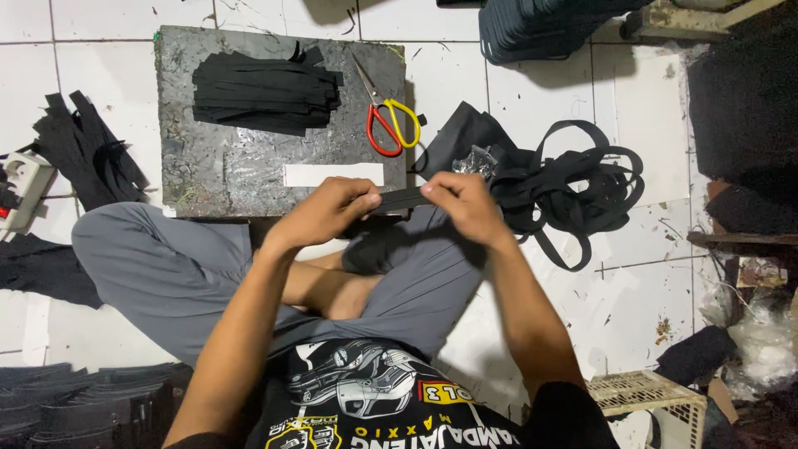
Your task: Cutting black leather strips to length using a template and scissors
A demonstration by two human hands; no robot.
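I sit cross-legged on a white tiled floor. My left hand (332,208) and my right hand (461,204) both pinch a short length of black strap (403,198), held stretched between them just in front of a dark work board (208,166). The strap runs right into a tangled pile of black webbing (573,179). On the board lie a stack of cut black strips (266,91), red and yellow scissors (386,116) and a white paper strip (332,174).
More black strips (87,150) lie on the floor at left beside a white power strip (25,187). Dark stacked pieces (540,25) stand at the top; a woven basket (648,395) sits at lower right.
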